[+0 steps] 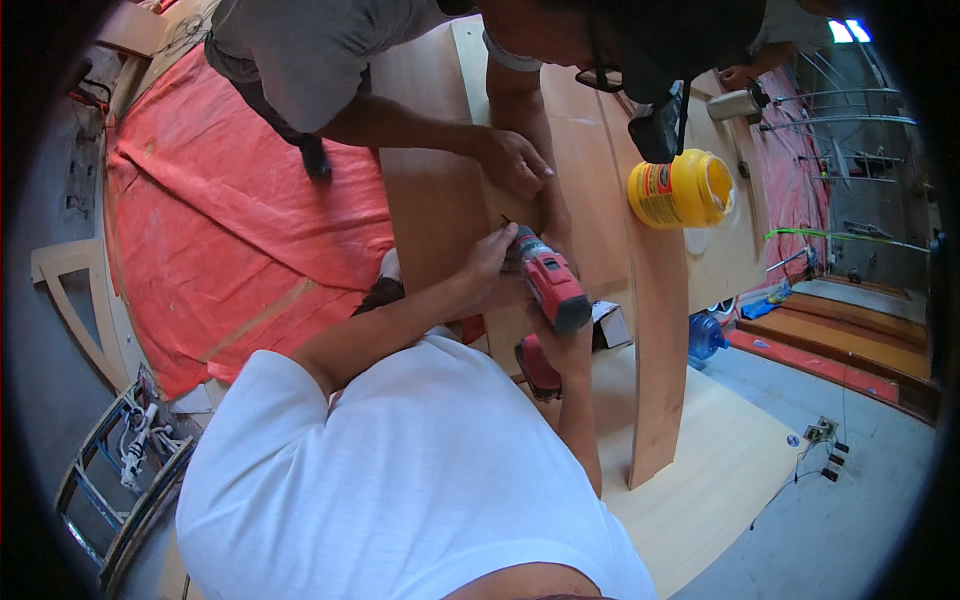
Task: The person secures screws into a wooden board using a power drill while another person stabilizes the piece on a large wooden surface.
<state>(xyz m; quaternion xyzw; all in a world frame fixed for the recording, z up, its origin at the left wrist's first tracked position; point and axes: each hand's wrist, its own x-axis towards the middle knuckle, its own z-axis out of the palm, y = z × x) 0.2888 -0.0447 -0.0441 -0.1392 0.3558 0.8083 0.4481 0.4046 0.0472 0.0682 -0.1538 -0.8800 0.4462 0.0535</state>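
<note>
A red and black cordless drill [552, 280] is gripped at its handle by my right hand [562, 345], with the battery below my wrist. Its nose points forward and slightly left, toward a wooden panel [430, 200]. At the drill's nose, my left hand [488, 258] has its fingers bent together; a thin dark tip shows just beyond them, but what they pinch is too small to make out. Just ahead, a co-worker in a grey shirt leans in, one hand [515, 165] over the panel and the other arm reaching down beside the drill.
A yellow tub [680, 190] stands on the wood at the right, near a long curved wooden strip [658, 350]. Red sheeting [250, 220] covers the left side. A ladder [120, 480] lies at lower left. A blue water jug [706, 336] and a pale wood sheet [720, 460] are at right.
</note>
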